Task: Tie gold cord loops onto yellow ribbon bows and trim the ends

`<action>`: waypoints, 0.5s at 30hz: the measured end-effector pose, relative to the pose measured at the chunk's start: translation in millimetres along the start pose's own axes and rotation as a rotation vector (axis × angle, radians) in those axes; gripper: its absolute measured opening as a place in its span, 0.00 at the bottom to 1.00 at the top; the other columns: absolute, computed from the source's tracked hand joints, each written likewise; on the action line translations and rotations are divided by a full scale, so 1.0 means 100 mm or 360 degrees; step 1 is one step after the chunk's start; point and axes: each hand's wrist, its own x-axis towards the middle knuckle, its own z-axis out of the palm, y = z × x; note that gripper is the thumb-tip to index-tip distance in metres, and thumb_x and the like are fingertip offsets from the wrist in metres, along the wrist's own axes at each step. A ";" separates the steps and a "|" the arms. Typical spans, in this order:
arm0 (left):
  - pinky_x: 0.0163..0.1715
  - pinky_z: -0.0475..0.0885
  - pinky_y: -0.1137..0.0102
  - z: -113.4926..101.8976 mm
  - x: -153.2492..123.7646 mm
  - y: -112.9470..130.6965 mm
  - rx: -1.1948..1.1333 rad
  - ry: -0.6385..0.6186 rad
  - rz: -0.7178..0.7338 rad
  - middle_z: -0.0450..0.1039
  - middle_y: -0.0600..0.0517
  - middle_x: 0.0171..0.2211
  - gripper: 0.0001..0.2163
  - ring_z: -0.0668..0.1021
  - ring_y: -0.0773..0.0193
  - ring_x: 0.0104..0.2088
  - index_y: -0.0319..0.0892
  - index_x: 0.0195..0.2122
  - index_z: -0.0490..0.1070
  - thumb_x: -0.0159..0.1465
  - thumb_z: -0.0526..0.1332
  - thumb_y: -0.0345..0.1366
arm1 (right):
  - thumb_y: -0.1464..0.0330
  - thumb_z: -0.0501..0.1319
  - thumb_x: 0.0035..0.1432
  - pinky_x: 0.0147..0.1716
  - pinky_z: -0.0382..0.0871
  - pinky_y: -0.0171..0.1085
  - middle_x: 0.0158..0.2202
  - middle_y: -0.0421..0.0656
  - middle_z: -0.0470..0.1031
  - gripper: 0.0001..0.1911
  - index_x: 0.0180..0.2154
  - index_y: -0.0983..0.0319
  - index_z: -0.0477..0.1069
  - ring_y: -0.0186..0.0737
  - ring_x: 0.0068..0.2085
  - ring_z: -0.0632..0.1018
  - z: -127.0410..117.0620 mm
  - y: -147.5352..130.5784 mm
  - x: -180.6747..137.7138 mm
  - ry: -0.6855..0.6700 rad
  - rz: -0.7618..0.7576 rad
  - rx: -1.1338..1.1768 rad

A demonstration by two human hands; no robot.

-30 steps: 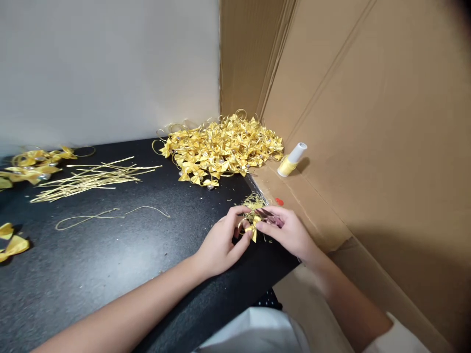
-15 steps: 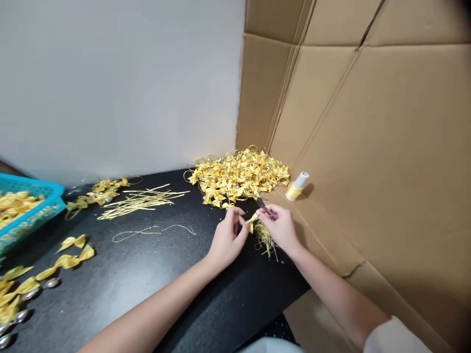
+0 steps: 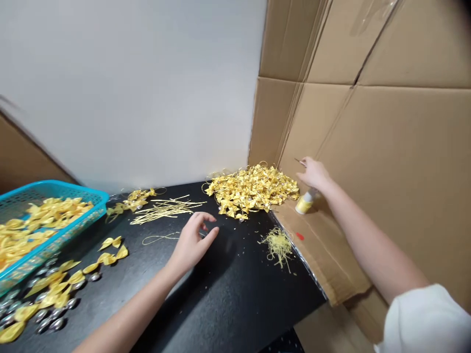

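Note:
My left hand (image 3: 193, 240) hovers over the black table with thumb and fingers apart and nothing between them. Just left of it lie a thin cord loop (image 3: 154, 239) and a bundle of cut yellow cords (image 3: 164, 211). My right hand (image 3: 315, 174) reaches out over the cardboard, above a spool of yellow thread (image 3: 304, 203). Its fingers are closed, and a thin dark piece sticks out past the tips, too small to name. Left of that hand is a heap of finished gold bows (image 3: 253, 189) with loops and beads.
Cord scraps (image 3: 278, 245) lie near the cardboard sheet's (image 3: 331, 264) edge. At left stands a blue basket (image 3: 103, 198) holding yellow bows; loose bows (image 3: 59, 289) and silver beads (image 3: 57, 323) lie before it. More looped bows (image 3: 138, 200) sit by the wall. Tall cardboard (image 3: 397, 162) rises at right.
My hands have parted: the left moved left and let go of the gold bow, the right moved up and right to the spool. The scissors-like maroon tool is not clearly visible now. The view shifted.

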 end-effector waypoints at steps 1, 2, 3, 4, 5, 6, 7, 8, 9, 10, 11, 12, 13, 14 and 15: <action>0.33 0.70 0.67 -0.12 -0.07 -0.09 0.0093 0.0004 -0.0002 0.71 0.50 0.39 0.07 0.73 0.62 0.33 0.43 0.37 0.69 0.61 0.58 0.40 | 0.69 0.64 0.49 0.46 0.67 0.48 0.45 0.58 0.77 0.21 0.47 0.66 0.70 0.54 0.46 0.77 -0.03 0.03 -0.12 0.0016 -0.0022 0.0000; 0.34 0.70 0.65 -0.23 -0.13 -0.18 0.0194 0.0014 -0.0011 0.72 0.50 0.38 0.07 0.73 0.60 0.34 0.43 0.36 0.69 0.61 0.58 0.40 | 0.66 0.61 0.54 0.45 0.68 0.48 0.44 0.58 0.77 0.18 0.47 0.65 0.69 0.53 0.45 0.77 -0.06 0.09 -0.27 0.0033 -0.0048 0.0012; 0.36 0.70 0.64 -0.34 -0.20 -0.27 0.0297 0.0007 -0.0026 0.72 0.49 0.37 0.07 0.74 0.59 0.35 0.43 0.36 0.69 0.61 0.58 0.40 | 0.63 0.57 0.58 0.43 0.68 0.48 0.42 0.58 0.77 0.16 0.46 0.64 0.69 0.53 0.43 0.78 -0.07 0.19 -0.45 0.0068 -0.0114 0.0035; 0.38 0.70 0.62 -0.45 -0.27 -0.36 0.0401 0.0020 -0.0039 0.72 0.49 0.37 0.07 0.74 0.57 0.37 0.42 0.35 0.70 0.62 0.58 0.40 | 0.62 0.54 0.60 0.42 0.68 0.49 0.41 0.58 0.78 0.14 0.43 0.62 0.70 0.53 0.42 0.78 -0.07 0.32 -0.64 0.0041 -0.0141 0.0060; 0.40 0.69 0.60 -0.55 -0.33 -0.43 0.0504 0.0026 -0.0036 0.73 0.48 0.38 0.07 0.74 0.56 0.38 0.42 0.35 0.70 0.62 0.58 0.39 | 0.61 0.53 0.60 0.40 0.68 0.50 0.41 0.59 0.78 0.12 0.40 0.60 0.70 0.53 0.41 0.78 -0.05 0.48 -0.83 0.0006 -0.0156 0.0086; 0.42 0.69 0.59 -0.63 -0.39 -0.50 0.0601 0.0033 -0.0035 0.73 0.47 0.39 0.07 0.73 0.54 0.40 0.42 0.35 0.71 0.62 0.58 0.39 | 0.60 0.55 0.57 0.40 0.68 0.50 0.41 0.58 0.78 0.10 0.37 0.57 0.70 0.54 0.41 0.79 -0.02 0.66 -1.01 -0.0039 -0.0177 0.0156; 0.42 0.68 0.59 -0.70 -0.44 -0.55 0.0692 0.0033 -0.0034 0.74 0.47 0.39 0.07 0.73 0.54 0.40 0.42 0.35 0.72 0.62 0.58 0.39 | 0.58 0.59 0.53 0.39 0.69 0.50 0.42 0.57 0.79 0.09 0.36 0.54 0.70 0.54 0.42 0.79 0.03 0.86 -1.16 -0.0091 -0.0145 0.0221; 0.42 0.68 0.59 -0.74 -0.48 -0.59 0.0769 0.0019 -0.0029 0.74 0.47 0.40 0.07 0.73 0.53 0.40 0.42 0.35 0.72 0.61 0.58 0.38 | 0.58 0.61 0.49 0.38 0.69 0.51 0.41 0.56 0.79 0.10 0.34 0.52 0.69 0.55 0.41 0.79 0.08 1.05 -1.29 -0.0096 -0.0079 0.0243; 0.42 0.68 0.59 -0.77 -0.51 -0.61 0.0827 -0.0010 -0.0021 0.74 0.47 0.40 0.07 0.73 0.53 0.40 0.42 0.36 0.73 0.61 0.59 0.38 | 0.57 0.62 0.46 0.37 0.69 0.52 0.38 0.55 0.80 0.09 0.32 0.50 0.69 0.56 0.39 0.79 0.14 1.24 -1.38 -0.0059 -0.0011 0.0203; 0.42 0.68 0.59 -0.77 -0.53 -0.62 0.0866 -0.0050 -0.0004 0.74 0.47 0.41 0.07 0.72 0.54 0.40 0.42 0.37 0.74 0.61 0.59 0.37 | 0.56 0.62 0.45 0.37 0.68 0.53 0.37 0.55 0.79 0.08 0.30 0.49 0.69 0.57 0.38 0.79 0.20 1.39 -1.45 -0.0066 0.0009 0.0137; 0.43 0.68 0.59 -0.75 -0.53 -0.62 0.0888 -0.0097 0.0020 0.74 0.47 0.42 0.08 0.72 0.54 0.41 0.43 0.39 0.74 0.61 0.59 0.37 | 0.57 0.62 0.41 0.36 0.67 0.54 0.35 0.55 0.79 0.08 0.27 0.48 0.68 0.59 0.36 0.78 0.26 1.52 -1.48 -0.0021 0.0016 0.0073; 0.44 0.67 0.59 -0.72 -0.53 -0.61 0.0898 -0.0142 0.0048 0.74 0.47 0.43 0.08 0.72 0.53 0.42 0.43 0.41 0.74 0.62 0.59 0.36 | 0.56 0.62 0.38 0.37 0.66 0.55 0.34 0.55 0.79 0.07 0.25 0.47 0.68 0.60 0.36 0.78 0.30 1.62 -1.50 0.0012 0.0001 0.0006; 0.44 0.67 0.59 -0.68 -0.52 -0.59 0.0909 -0.0178 0.0076 0.74 0.47 0.45 0.09 0.72 0.53 0.44 0.43 0.43 0.74 0.62 0.59 0.36 | 0.56 0.62 0.36 0.37 0.65 0.56 0.33 0.56 0.79 0.07 0.22 0.46 0.67 0.62 0.38 0.77 0.33 1.69 -1.51 0.0045 -0.0006 -0.0044; 0.45 0.67 0.59 -0.64 -0.50 -0.58 0.0928 -0.0193 0.0091 0.74 0.47 0.46 0.10 0.71 0.52 0.45 0.43 0.44 0.73 0.62 0.60 0.36 | 0.55 0.62 0.35 0.37 0.64 0.57 0.31 0.56 0.79 0.06 0.20 0.46 0.67 0.64 0.39 0.77 0.34 1.73 -1.50 0.0063 -0.0001 -0.0074; 0.45 0.67 0.58 -0.60 -0.47 -0.56 0.0959 -0.0195 0.0089 0.74 0.47 0.46 0.11 0.71 0.52 0.46 0.44 0.45 0.73 0.62 0.60 0.36 | 0.54 0.62 0.34 0.37 0.63 0.57 0.31 0.57 0.79 0.06 0.19 0.45 0.68 0.65 0.41 0.76 0.35 1.75 -1.49 0.0069 0.0017 -0.0086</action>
